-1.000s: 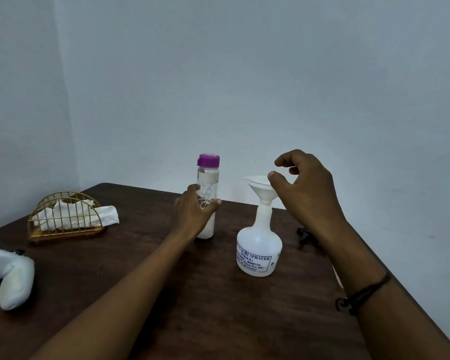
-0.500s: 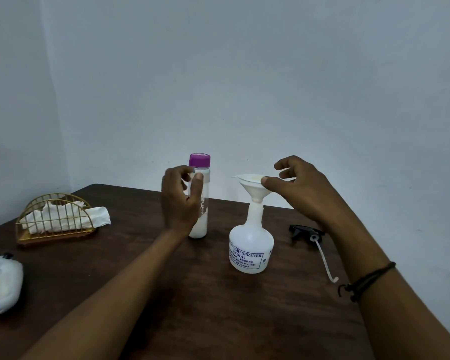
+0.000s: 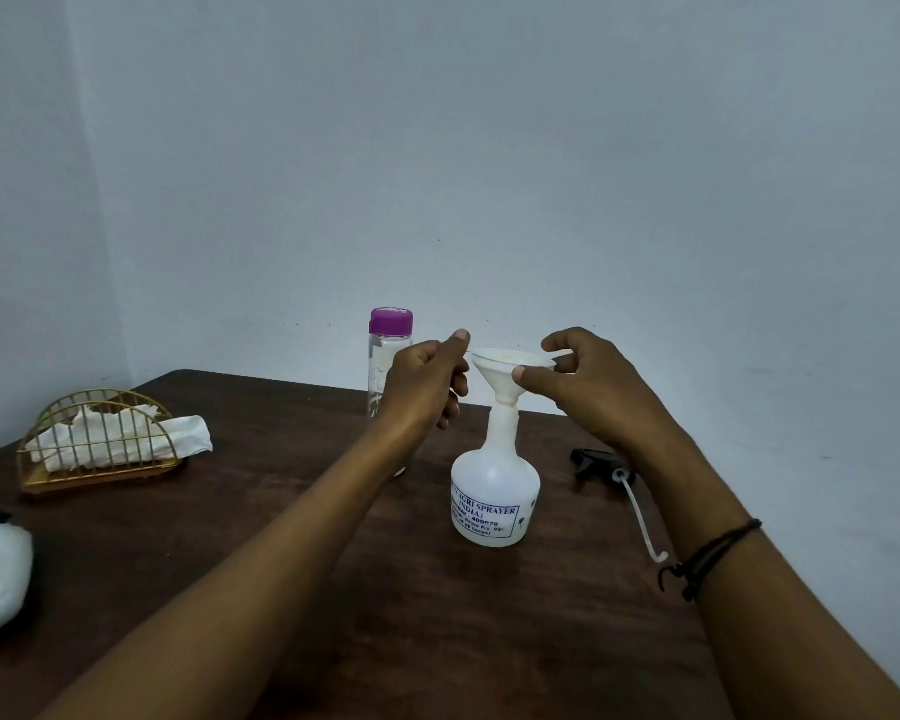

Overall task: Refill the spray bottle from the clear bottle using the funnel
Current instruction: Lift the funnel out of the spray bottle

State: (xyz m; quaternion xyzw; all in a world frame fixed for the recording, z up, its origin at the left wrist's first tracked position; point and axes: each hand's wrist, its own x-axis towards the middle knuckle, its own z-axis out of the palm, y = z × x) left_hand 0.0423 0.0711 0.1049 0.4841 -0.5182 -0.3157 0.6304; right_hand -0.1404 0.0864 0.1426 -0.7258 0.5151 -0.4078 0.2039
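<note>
Steadying the funnel [image 3: 510, 368] in the spray bottle [image 3: 494, 498] mid-table: we've got our right hand [image 3: 588, 387] pinching its rim, left hand [image 3: 427, 387] loosely curled, thumb at the far edge, holding nothing. Funnel seated, axis vertical, mouth up. Spray head [image 3: 593, 459] is off. Clear bottle [image 3: 388, 356] behind, upright, still capped; pour not yet started.

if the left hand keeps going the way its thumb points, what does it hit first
Most likely the funnel. The left hand is curled with its thumb aimed at the near side of the rim, already at or almost touching it. Depth is hard to judge from this single view. The right hand holds the far side.
</note>
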